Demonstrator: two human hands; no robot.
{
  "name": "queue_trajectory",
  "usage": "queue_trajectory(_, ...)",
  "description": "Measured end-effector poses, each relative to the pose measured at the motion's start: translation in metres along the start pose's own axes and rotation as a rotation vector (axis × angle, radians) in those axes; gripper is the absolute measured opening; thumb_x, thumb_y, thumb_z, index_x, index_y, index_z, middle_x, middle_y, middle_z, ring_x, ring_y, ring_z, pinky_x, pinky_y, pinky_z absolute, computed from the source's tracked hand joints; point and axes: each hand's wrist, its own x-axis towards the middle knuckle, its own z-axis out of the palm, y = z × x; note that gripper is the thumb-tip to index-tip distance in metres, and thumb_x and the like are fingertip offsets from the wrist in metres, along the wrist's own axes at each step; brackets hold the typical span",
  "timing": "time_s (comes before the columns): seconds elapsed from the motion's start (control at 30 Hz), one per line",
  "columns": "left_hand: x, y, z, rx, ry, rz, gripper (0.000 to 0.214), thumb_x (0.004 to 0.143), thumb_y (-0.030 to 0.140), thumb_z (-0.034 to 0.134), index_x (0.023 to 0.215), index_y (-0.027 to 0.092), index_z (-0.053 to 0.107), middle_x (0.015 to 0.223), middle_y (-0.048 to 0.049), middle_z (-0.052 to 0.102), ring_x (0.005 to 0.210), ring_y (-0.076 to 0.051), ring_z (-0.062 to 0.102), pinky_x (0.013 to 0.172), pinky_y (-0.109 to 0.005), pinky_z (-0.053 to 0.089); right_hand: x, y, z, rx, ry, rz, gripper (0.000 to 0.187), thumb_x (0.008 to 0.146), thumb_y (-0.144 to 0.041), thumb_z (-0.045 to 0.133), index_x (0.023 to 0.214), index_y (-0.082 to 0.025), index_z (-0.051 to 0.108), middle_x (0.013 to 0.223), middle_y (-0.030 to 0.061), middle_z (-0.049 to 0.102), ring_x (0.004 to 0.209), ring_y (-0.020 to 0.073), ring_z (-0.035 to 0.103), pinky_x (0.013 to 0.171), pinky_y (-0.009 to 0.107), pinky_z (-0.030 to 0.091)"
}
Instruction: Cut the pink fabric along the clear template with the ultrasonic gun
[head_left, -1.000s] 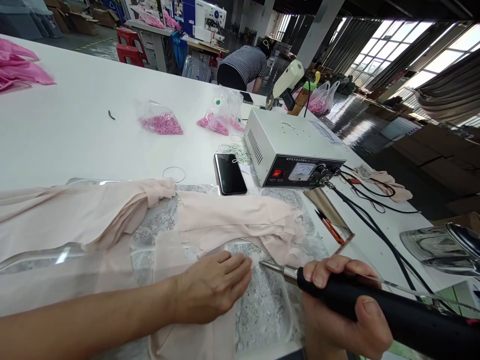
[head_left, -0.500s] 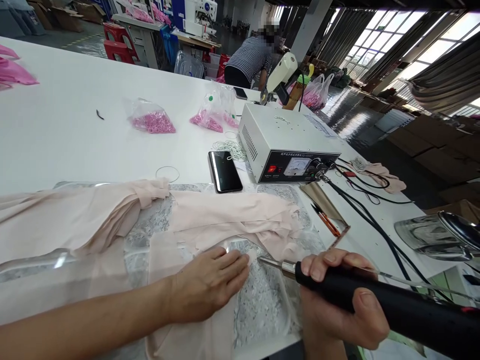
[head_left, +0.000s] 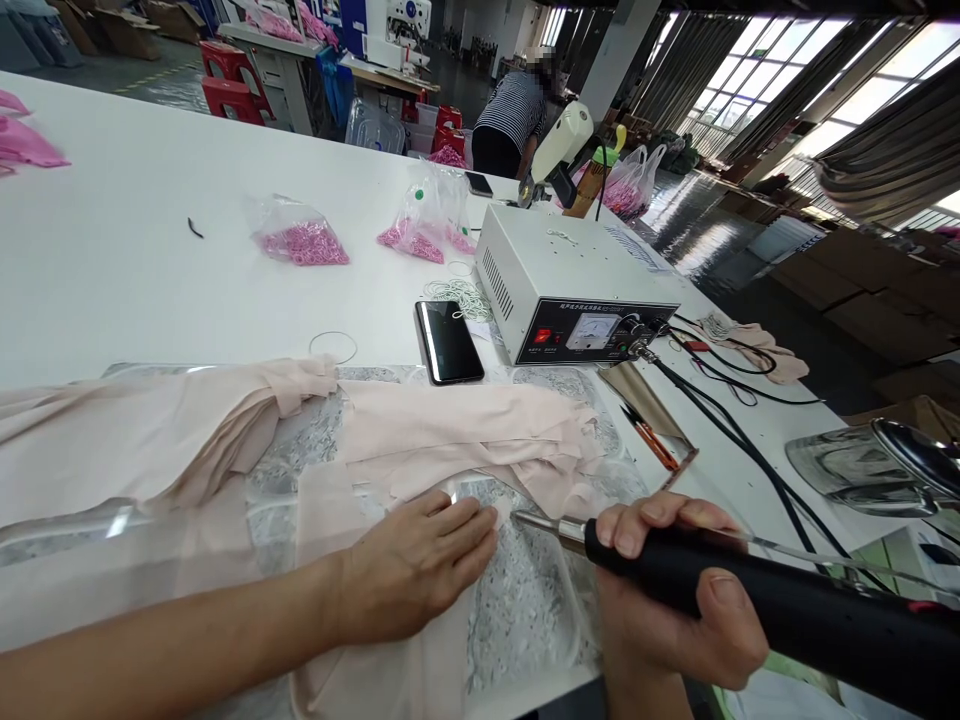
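My left hand (head_left: 420, 568) lies palm down with its fingers stretched out, pressing a pale pink fabric strip (head_left: 442, 660) against the grey speckled mat (head_left: 521, 630). My right hand (head_left: 679, 600) is wrapped round the thick black handle of a handheld ultrasonic tool (head_left: 810, 610). The tool's narrow metal tip points left, close to my left fingertips and low over the fabric edge; whether it touches the cloth I cannot tell. Beyond my hands lies a layered pile of pale pink fabric (head_left: 465, 425). Another folded stack (head_left: 187, 430) rests at the left.
A black phone (head_left: 450, 342) lies beside the grey power box (head_left: 577, 270). Black cables (head_left: 727, 440) run from the box down the right side. Farther back are bags of pink pieces (head_left: 304, 240). A glass jar (head_left: 855, 465) stands at right; a person (head_left: 510, 120) bends beyond the table.
My right hand and the tool have shifted very slightly left and up in the picture. My left hand stays in place on the fabric. The person in the background has moved a little right.
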Motion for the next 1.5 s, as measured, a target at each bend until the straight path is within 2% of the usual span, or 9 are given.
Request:
queue_trajectory(0.5,-0.001,0.001,0.001,-0.004,0.003,0.0,0.03,0.09,0.008,0.049,0.117,0.005,0.061,0.121,-0.0173,0.065,0.101,-0.025,0.061,0.08,-0.036,0.048,0.001,-0.001,0.006,-0.066,-0.037,-0.023,0.01,0.073,-0.027,0.057,0.08,-0.02,0.057,0.07,-0.0021,0.056,0.047,0.0105,0.051,0.045,0.029,0.047)
queue_trajectory(0.63,-0.001,0.0,0.001,-0.012,0.01,0.001,0.029,0.09,0.009,0.051,0.116,0.004,0.061,0.119,-0.0179,0.064,0.101,-0.025,0.061,0.079,-0.036,0.047,0.002,-0.001,0.009,-0.074,-0.067,-0.023,0.01,0.074,-0.027,0.058,0.081,-0.02,0.057,0.07,-0.0021,0.056,0.047,0.0098,0.051,0.046,0.029,0.048)
queue_trajectory(0.87,-0.001,0.001,0.002,-0.01,0.043,-0.007,0.028,0.092,0.008,0.046,0.115,0.004,0.062,0.117,-0.0168,0.065,0.099,-0.024,0.06,0.075,-0.036,0.047,0.005,0.001,0.013,-0.047,-0.037,-0.012,0.013,0.072,-0.027,0.058,0.083,-0.02,0.059,0.071,-0.0026,0.056,0.048,0.0097,0.051,0.047,0.028,0.048)
queue_trajectory(1.07,-0.002,0.001,0.004,0.008,0.035,-0.008,0.027,0.093,0.011,0.048,0.115,0.007,0.062,0.119,-0.0162,0.065,0.101,-0.023,0.059,0.077,-0.036,0.047,0.006,0.005,0.014,-0.064,-0.044,-0.021,0.015,0.072,-0.029,0.059,0.084,-0.02,0.06,0.073,-0.0025,0.057,0.047,0.0097,0.052,0.047,0.029,0.048)
queue_trajectory(1.33,-0.002,0.001,0.003,0.007,0.039,-0.005,0.027,0.092,0.01,0.048,0.116,0.006,0.061,0.119,-0.0164,0.065,0.1,-0.023,0.06,0.078,-0.036,0.047,0.006,0.006,0.017,-0.1,-0.094,-0.035,0.008,0.077,-0.028,0.058,0.082,-0.021,0.056,0.073,-0.0027,0.056,0.049,0.0098,0.053,0.049,0.029,0.049)
queue_trajectory(1.5,0.0,0.001,0.002,0.0,0.046,-0.007,0.028,0.093,0.008,0.045,0.115,0.005,0.062,0.117,-0.0161,0.066,0.099,-0.024,0.061,0.077,-0.035,0.047,0.006,0.005,0.017,-0.065,-0.062,-0.039,0.011,0.076,-0.029,0.058,0.084,-0.02,0.057,0.074,-0.0024,0.057,0.048,0.0092,0.052,0.048,0.028,0.048)
